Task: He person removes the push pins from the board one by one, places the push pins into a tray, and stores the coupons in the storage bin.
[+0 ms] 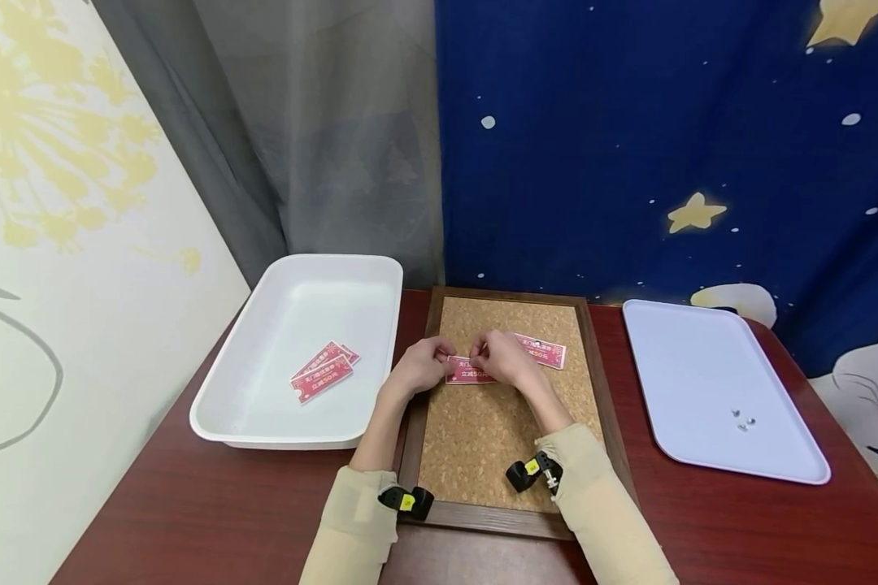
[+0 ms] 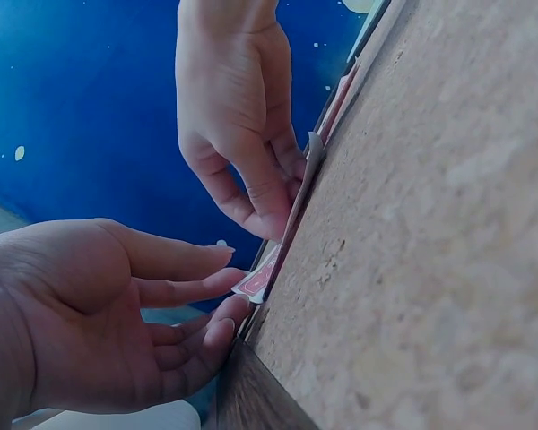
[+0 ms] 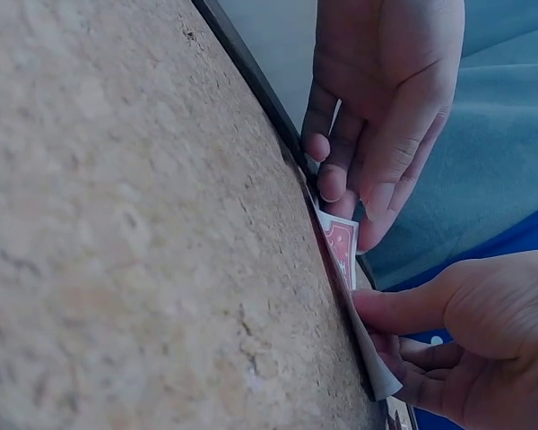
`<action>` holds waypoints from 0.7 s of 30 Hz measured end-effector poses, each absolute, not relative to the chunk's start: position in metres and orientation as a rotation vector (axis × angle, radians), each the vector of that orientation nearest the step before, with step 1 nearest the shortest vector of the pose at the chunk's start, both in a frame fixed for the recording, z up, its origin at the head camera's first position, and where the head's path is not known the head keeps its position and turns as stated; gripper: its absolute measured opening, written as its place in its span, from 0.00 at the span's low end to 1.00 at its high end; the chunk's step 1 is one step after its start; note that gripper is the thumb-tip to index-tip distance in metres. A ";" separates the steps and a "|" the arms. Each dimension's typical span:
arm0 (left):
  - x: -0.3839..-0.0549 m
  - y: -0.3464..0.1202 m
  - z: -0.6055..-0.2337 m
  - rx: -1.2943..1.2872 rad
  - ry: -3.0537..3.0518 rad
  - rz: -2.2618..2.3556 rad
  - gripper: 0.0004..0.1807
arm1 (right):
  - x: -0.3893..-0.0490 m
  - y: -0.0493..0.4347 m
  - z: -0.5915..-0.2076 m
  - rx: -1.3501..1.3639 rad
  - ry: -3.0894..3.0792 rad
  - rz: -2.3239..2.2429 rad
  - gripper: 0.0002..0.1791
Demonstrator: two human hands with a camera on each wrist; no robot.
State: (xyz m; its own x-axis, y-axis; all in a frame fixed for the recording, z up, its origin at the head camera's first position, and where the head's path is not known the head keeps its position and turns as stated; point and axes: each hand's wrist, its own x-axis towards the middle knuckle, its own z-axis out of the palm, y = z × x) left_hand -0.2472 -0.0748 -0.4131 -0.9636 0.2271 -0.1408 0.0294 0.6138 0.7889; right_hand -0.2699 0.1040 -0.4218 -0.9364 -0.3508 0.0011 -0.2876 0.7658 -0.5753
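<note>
A red and white coupon [image 1: 468, 374] with Chinese print lies on the cork board [image 1: 483, 447]; in the right wrist view its near end curls up off the cork. My left hand [image 1: 419, 367] is at the coupon's left edge, fingers loosely bent, fingertips touching its corner [image 2: 253, 285]. My right hand [image 1: 503, 357] is over the coupon's upper edge, thumb and fingertips bunched together and pressing down. I cannot tell whether a pin is between those fingertips. To the right, a second coupon [image 1: 549, 354] lies on the board with a small shiny pin [image 1: 537, 344] near its top middle.
A deep white tub [image 1: 223, 406] at the left holds several more coupons [image 1: 322, 379]. On the right, a flat pale tray [image 1: 702, 366] carries a few small shiny pins [image 1: 742, 420]. The board's brown wooden frame [image 1: 497, 520] rests on the dark red table [image 1: 212, 504]. Curtains hang behind.
</note>
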 end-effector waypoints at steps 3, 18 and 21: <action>-0.246 -0.075 -0.413 0.214 2.613 1.271 0.09 | -0.269 0.104 -0.422 -0.518 2.853 -0.886 0.05; -0.244 -0.076 -0.413 0.168 2.569 1.297 0.03 | -0.267 0.104 -0.423 -0.554 2.849 -0.861 0.04; -0.244 -0.076 -0.413 0.164 2.571 1.289 0.02 | -0.267 0.105 -0.424 -0.571 2.852 -0.859 0.04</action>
State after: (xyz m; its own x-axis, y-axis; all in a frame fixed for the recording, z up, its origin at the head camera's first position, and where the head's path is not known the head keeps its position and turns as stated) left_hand -0.2439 -0.0757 -0.4128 -0.9599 0.2152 -0.1799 -0.0154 0.6000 0.7999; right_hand -0.2671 0.1049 -0.4237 -0.9234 -0.3839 0.0046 -0.3226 0.7694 -0.5513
